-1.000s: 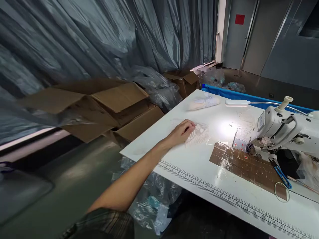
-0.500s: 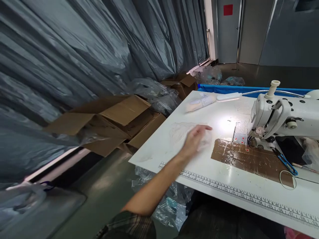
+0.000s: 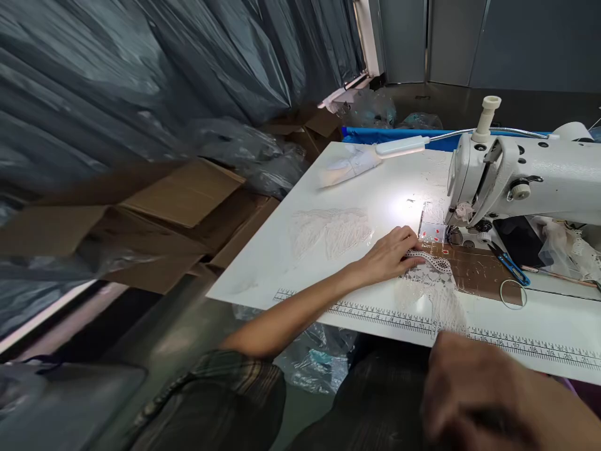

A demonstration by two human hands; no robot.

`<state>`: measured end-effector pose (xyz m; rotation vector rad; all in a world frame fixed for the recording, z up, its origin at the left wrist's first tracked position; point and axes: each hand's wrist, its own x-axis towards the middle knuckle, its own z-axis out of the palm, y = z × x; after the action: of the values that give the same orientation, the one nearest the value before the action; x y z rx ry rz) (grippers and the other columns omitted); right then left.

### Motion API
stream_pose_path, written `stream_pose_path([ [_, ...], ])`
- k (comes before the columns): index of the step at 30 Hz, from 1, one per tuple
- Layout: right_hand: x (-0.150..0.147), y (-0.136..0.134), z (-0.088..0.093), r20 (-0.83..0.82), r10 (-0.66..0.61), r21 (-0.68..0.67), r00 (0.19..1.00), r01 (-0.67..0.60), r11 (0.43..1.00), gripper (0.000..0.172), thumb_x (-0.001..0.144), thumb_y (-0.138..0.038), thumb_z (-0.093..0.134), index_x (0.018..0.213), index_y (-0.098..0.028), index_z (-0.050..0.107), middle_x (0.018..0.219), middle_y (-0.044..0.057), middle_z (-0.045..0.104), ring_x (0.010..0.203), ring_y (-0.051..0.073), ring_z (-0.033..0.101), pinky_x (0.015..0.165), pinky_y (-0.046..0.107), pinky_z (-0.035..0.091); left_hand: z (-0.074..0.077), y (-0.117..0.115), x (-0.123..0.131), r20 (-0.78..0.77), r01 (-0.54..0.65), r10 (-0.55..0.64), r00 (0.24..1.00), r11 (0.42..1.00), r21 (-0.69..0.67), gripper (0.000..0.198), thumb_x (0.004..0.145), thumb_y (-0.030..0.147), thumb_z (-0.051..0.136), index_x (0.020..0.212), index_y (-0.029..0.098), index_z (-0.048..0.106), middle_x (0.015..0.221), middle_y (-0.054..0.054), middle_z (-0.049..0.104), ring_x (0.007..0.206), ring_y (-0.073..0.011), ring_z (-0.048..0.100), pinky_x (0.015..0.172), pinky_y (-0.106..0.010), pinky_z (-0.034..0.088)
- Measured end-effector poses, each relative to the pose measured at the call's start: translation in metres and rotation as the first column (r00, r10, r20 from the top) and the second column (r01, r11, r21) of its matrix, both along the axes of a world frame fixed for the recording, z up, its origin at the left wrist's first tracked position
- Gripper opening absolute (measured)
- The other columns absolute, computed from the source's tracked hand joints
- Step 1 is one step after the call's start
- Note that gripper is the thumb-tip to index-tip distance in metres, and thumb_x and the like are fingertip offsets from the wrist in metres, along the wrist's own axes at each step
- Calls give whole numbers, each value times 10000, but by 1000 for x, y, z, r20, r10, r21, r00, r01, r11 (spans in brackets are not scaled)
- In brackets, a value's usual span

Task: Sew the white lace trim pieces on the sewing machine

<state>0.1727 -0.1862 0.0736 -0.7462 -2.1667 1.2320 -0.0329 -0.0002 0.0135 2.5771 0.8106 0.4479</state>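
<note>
My left hand (image 3: 392,255) rests on the white table near the sewing machine needle, its thumb and fingers closed on the edge of a white lace piece (image 3: 448,304). A looped strip of the lace with small holes stands up beside the thumb. The rest of it drapes over the table toward the front edge. My right hand (image 3: 474,388) is in front of that edge, curled and blurred, close to the lace's lower end; whether it grips the lace cannot be made out. Another pale lace piece (image 3: 331,230) lies flat to the left of my left hand.
The sewing machine (image 3: 526,178) stands at the right, with brown tape (image 3: 483,275) before it. Blue thread snips (image 3: 509,263), a pale ring (image 3: 513,294) and a dark phone-like slab (image 3: 519,238) lie nearby. A wrapped bundle (image 3: 350,168) lies at the back. Cardboard boxes (image 3: 183,194) stand left.
My left hand has moved right, toward the needle, and now holds lace. My right hand has come into view at the lower right. The view has shifted, putting the table further left and higher.
</note>
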Motion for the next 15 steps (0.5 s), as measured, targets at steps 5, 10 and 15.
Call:
stream_pose_path([
  [5, 17, 60, -40, 75, -595, 308, 800, 549, 777, 318, 922, -223, 503, 1216, -235, 624, 1214, 123, 646, 1180, 264, 591, 988, 484, 513, -5, -13, 10, -14, 94, -93, 996, 983, 160, 191, 1012, 265, 484, 910, 137, 582, 875, -64, 618, 796, -184, 569, 722, -335, 477],
  [10, 16, 84, -45, 126, -432, 222, 893, 399, 890, 589, 825, -314, 642, 1390, -189, 530, 1341, 136, 619, 1245, 295, 572, 1016, 473, 503, 23, -38, 15, 116, 338, -333, 936, 941, -29, 124, 1006, 168, 440, 960, 140, 552, 812, -37, 635, 665, -116, 558, 592, -236, 466],
  [15, 19, 74, -24, 164, -267, -90, 950, 284, 955, 204, 859, -305, 603, 983, -199, 725, 920, 45, 748, 822, 175, 671, 779, 303, 546, 57, -45, -1, 258, 266, -188, 948, 911, -314, 113, 932, 258, 585, 994, 164, 597, 897, -37, 667, 786, -129, 620, 656, -242, 487],
])
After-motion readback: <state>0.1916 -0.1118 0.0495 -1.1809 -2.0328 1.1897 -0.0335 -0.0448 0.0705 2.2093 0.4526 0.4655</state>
